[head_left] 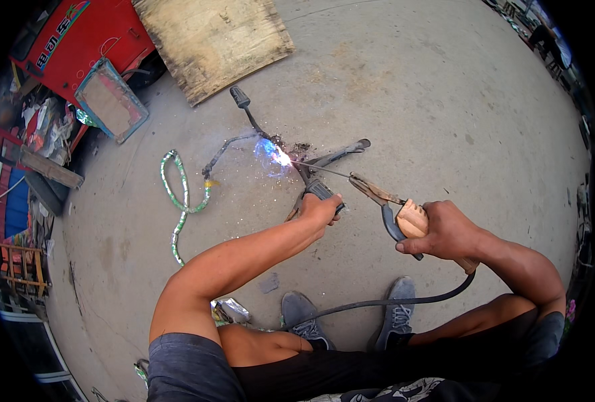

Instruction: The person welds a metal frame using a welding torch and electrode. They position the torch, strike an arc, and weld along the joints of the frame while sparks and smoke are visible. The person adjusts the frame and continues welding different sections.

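Note:
My left hand (317, 212) is closed around a ribbed black rubber peg at the near end of a dark metal footrest bar (339, 154). The bar lies on the ground, with another rubber peg (240, 97) at its far end and an arm pointing right. In my right hand (450, 231) is a welding electrode holder (371, 189), gripped by its tan and black handle. Its jaws clamp a thin welding rod (324, 169). At the rod's tip, a blue-white arc (270, 154) glares and throws sparks, hiding the joint of the bar.
A black cable (384, 303) runs from the holder past my shoes (299, 315). Left of the bar, a cable wrapped in green and silver (178, 208) loops on the concrete. Farther off are a plywood board (213, 43), a blue-framed panel (112, 100) and a red vehicle (86, 43).

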Demonstrator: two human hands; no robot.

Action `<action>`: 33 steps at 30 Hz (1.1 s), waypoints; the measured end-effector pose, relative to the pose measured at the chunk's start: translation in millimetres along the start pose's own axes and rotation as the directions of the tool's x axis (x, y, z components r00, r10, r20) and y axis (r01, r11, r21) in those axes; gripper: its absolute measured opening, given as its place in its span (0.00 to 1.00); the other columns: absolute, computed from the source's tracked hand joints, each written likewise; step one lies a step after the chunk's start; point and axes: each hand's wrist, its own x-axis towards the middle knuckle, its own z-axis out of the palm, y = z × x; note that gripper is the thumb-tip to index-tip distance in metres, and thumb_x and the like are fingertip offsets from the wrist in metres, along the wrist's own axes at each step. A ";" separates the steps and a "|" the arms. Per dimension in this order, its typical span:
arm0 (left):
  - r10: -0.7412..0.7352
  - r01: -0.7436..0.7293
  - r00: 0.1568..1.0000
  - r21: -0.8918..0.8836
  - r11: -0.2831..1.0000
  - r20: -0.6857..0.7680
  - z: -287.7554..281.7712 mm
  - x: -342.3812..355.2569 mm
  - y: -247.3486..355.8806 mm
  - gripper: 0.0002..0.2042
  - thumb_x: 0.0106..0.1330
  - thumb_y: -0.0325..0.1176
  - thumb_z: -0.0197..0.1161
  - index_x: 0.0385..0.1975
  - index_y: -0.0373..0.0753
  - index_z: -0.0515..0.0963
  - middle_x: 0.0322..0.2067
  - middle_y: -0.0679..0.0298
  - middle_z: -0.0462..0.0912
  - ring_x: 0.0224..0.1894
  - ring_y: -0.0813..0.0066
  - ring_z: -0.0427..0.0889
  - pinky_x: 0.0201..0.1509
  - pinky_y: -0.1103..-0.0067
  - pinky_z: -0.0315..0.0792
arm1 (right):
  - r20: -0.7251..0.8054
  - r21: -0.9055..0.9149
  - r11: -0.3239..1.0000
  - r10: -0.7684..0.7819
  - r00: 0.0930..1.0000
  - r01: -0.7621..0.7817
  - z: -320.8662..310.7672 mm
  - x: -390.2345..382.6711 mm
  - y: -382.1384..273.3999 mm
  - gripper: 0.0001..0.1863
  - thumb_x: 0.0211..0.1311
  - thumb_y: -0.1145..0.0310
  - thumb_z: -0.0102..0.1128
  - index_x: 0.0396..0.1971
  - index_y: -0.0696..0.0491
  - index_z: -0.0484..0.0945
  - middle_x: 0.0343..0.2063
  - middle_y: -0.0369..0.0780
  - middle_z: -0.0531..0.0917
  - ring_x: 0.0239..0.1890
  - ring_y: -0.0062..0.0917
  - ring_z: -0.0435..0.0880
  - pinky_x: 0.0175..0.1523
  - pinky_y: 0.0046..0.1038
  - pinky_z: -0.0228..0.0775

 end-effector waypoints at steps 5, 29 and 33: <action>-0.003 0.003 1.000 -0.002 1.000 -0.009 -0.1 -2.2 1.4 0.13 0.65 0.35 0.67 0.26 0.34 0.73 0.23 0.60 0.79 0.20 0.71 0.80 0.19 0.76 0.69 | 0.002 -0.002 1.000 0.000 1.000 0.000 0.0 0.2 -1.5 0.33 0.46 0.44 0.74 0.26 0.65 0.78 0.19 0.46 0.81 0.21 0.32 0.82 0.29 0.33 0.75; -0.014 0.014 1.000 -0.023 1.000 0.001 1.0 -0.5 -1.8 0.12 0.65 0.36 0.66 0.29 0.35 0.74 0.24 0.60 0.80 0.20 0.71 0.80 0.20 0.76 0.69 | -0.036 0.040 0.999 -0.010 0.999 0.011 -0.8 -2.5 -2.3 0.34 0.46 0.45 0.75 0.30 0.67 0.79 0.20 0.47 0.82 0.22 0.33 0.83 0.30 0.32 0.76; -0.012 0.012 1.000 -0.020 1.000 -0.001 0.4 -5.7 1.6 0.12 0.65 0.36 0.67 0.29 0.35 0.74 0.24 0.61 0.80 0.20 0.71 0.80 0.21 0.75 0.69 | -0.058 0.070 0.998 0.001 0.998 0.003 -2.6 -2.6 -2.7 0.33 0.46 0.46 0.75 0.30 0.67 0.80 0.19 0.47 0.82 0.22 0.33 0.83 0.31 0.32 0.76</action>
